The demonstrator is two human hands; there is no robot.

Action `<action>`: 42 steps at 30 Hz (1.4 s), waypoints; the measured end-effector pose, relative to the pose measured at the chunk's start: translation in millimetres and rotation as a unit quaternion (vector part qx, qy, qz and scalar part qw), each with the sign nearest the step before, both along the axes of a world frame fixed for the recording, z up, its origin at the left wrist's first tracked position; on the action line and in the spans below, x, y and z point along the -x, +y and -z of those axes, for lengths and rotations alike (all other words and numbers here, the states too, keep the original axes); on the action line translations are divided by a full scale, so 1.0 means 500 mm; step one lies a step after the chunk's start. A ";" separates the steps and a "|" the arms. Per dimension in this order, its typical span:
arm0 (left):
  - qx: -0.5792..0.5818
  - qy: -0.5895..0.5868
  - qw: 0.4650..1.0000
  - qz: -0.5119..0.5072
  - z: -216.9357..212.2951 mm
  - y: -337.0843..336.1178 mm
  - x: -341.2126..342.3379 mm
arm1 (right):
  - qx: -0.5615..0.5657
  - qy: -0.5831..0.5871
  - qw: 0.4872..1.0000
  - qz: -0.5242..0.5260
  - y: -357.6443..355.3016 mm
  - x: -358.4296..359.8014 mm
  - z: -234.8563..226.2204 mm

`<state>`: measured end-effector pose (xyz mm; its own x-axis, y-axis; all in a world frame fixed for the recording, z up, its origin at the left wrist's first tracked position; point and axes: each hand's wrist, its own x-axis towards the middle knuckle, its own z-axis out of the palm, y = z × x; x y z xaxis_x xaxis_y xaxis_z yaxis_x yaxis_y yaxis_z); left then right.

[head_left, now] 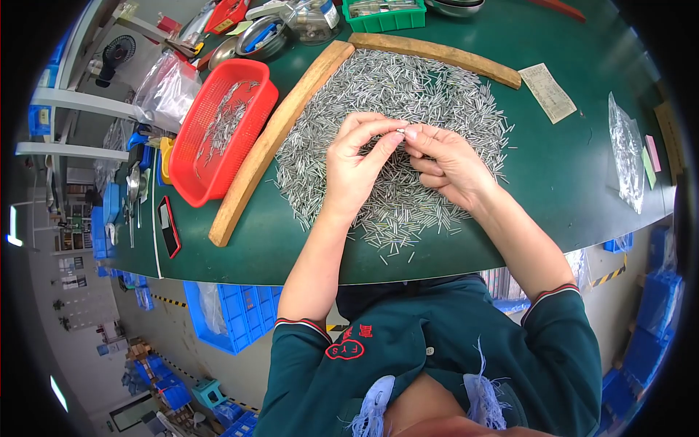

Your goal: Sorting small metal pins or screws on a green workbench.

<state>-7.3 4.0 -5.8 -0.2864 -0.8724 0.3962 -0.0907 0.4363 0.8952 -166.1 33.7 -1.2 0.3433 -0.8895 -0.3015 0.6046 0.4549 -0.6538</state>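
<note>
A wide heap of small silvery metal pins (378, 80) covers the middle of the green table (575, 182). Above it my two hands meet at the fingertips. My left hand (357, 156) pinches a small metal pin (400, 132) between thumb and forefinger. My right hand (451, 160) has its thumb and forefinger closed at the same spot, touching the pin's other end, with its remaining fingers curled. Most of the pin is hidden by the fingertips.
Two wooden bars (284, 138) border the heap on the left and far sides. Left of them sits a red plastic basket (195, 175) holding some pins. A phone (169, 227) lies near the table edge. At right are a paper slip (547, 93) and a clear plastic bag (625, 156).
</note>
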 end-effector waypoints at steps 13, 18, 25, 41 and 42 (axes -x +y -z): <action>0.002 0.032 0.999 0.011 0.008 -0.002 0.003 | -0.013 -0.022 1.000 -0.002 -0.002 0.003 -0.002; 0.037 0.025 0.999 0.022 -0.001 0.002 0.002 | -0.020 -0.025 0.999 -0.010 0.003 0.001 -0.014; 0.034 -0.105 0.988 -0.112 -0.014 -0.019 -0.024 | -0.092 -0.104 0.989 -0.049 -0.009 0.014 -0.002; 0.137 -0.371 0.918 -0.029 0.009 -0.021 -0.022 | -0.042 -0.197 0.978 0.049 -0.024 0.038 0.005; 0.136 -0.370 0.918 -0.030 0.009 -0.021 -0.022 | -0.036 -0.165 0.985 0.045 -0.022 0.037 0.002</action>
